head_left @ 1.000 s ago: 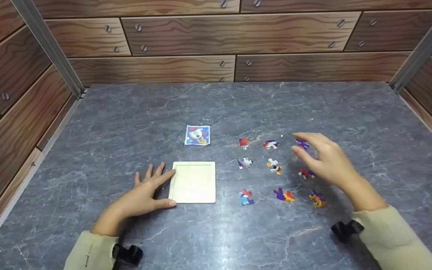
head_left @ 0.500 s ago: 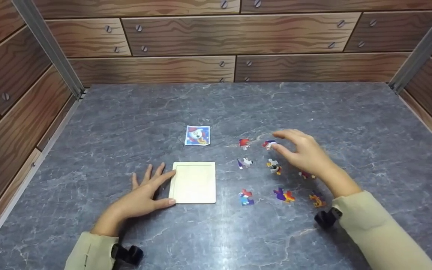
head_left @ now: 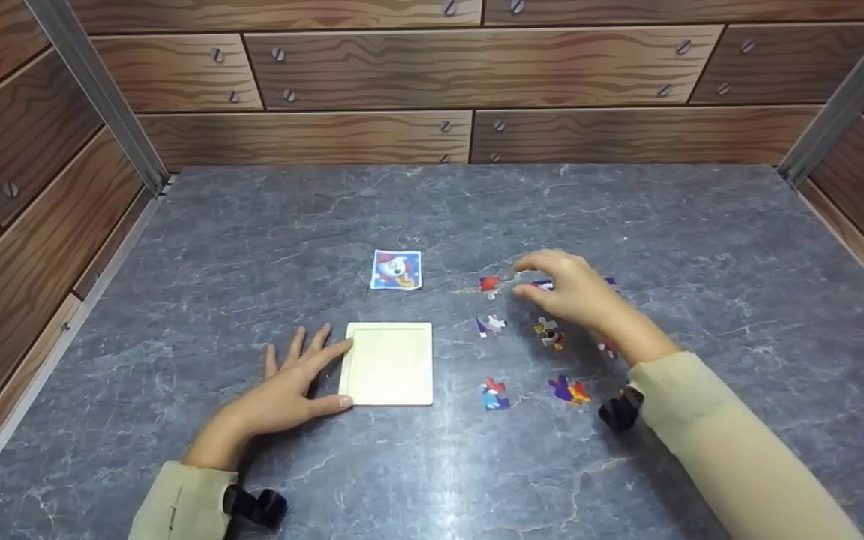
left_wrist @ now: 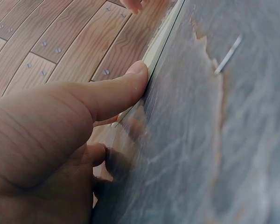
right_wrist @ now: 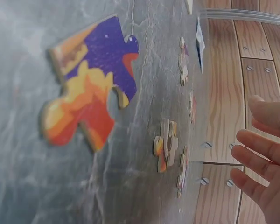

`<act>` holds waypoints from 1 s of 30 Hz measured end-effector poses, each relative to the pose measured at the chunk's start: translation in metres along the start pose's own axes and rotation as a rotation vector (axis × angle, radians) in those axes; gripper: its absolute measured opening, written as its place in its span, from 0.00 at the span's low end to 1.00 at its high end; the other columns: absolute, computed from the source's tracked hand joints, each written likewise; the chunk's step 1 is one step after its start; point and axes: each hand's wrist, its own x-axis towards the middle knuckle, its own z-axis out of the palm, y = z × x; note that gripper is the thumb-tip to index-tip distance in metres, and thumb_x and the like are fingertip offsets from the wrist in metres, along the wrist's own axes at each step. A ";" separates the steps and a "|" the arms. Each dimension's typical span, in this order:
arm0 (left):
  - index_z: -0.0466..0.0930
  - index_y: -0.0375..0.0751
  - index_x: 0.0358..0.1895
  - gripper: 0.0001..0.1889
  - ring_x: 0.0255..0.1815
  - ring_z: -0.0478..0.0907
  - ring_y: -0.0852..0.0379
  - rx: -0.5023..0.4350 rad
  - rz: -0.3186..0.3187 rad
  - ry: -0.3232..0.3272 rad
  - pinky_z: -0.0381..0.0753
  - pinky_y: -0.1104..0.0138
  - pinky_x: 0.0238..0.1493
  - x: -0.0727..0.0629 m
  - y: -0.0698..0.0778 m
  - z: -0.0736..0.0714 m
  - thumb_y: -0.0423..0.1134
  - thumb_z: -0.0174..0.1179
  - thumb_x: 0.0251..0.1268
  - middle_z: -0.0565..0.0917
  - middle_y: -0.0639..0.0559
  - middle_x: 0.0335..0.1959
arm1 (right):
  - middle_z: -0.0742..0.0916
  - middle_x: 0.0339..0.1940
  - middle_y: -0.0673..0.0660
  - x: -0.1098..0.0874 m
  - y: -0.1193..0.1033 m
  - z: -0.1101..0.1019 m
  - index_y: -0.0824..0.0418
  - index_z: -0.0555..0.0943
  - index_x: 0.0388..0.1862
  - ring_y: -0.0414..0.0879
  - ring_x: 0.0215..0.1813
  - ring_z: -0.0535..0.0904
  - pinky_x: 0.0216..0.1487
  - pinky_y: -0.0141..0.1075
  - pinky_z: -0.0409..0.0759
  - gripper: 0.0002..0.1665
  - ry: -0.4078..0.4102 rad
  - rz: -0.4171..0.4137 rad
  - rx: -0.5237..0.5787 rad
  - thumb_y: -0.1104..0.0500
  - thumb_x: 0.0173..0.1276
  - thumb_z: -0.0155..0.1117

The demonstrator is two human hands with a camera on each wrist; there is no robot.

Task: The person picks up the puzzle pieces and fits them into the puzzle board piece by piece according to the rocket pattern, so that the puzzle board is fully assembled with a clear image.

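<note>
A pale square puzzle tray (head_left: 387,366) lies on the grey marbled table with nothing in it. My left hand (head_left: 286,394) has its fingers spread, and its thumb and index fingertip touch the tray's left edge. In the left wrist view the thumb (left_wrist: 126,86) presses against that edge. Over the back row of jigsaw pieces hovers my right hand (head_left: 571,291), thumb and index finger apart with nothing between them. Just left of its fingertips lies a red and white jigsaw piece (head_left: 490,284). The hand and forearm partly or fully hide some pieces on the right.
A small picture card (head_left: 396,270) of a cartoon lies behind the tray. Other pieces include a white and purple one (head_left: 491,325), a blue and red one (head_left: 494,394) and a purple and orange one (head_left: 569,390). Wood-patterned walls (head_left: 372,71) enclose the table.
My right hand has moved left along the back row, from the rightmost piece toward the red and white one. The left hand stays at the tray's edge.
</note>
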 end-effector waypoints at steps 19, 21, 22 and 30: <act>0.54 0.54 0.73 0.41 0.72 0.24 0.40 0.005 0.002 0.001 0.16 0.40 0.60 0.000 0.000 0.000 0.59 0.59 0.57 0.41 0.43 0.75 | 0.83 0.49 0.63 0.028 0.014 0.020 0.67 0.80 0.50 0.58 0.55 0.75 0.60 0.50 0.67 0.23 -0.142 0.102 -0.049 0.57 0.57 0.70; 0.54 0.54 0.73 0.41 0.72 0.24 0.41 0.004 -0.001 -0.001 0.16 0.40 0.60 0.000 0.000 0.000 0.59 0.59 0.58 0.41 0.43 0.75 | 0.83 0.48 0.63 0.031 0.016 0.022 0.67 0.80 0.49 0.58 0.53 0.76 0.58 0.50 0.68 0.23 -0.146 0.103 -0.051 0.57 0.56 0.70; 0.54 0.54 0.73 0.41 0.72 0.24 0.41 0.004 -0.005 -0.002 0.16 0.40 0.60 0.000 0.000 0.000 0.59 0.59 0.58 0.41 0.43 0.75 | 0.83 0.47 0.63 0.032 0.017 0.023 0.67 0.80 0.49 0.57 0.52 0.76 0.58 0.49 0.69 0.23 -0.148 0.102 -0.051 0.57 0.56 0.70; 0.53 0.55 0.73 0.41 0.72 0.23 0.42 0.012 -0.012 -0.004 0.16 0.40 0.60 0.000 -0.001 0.000 0.61 0.59 0.57 0.40 0.44 0.75 | 0.82 0.45 0.63 0.038 0.020 0.028 0.67 0.82 0.45 0.58 0.51 0.75 0.58 0.50 0.68 0.20 -0.175 0.082 -0.066 0.59 0.55 0.70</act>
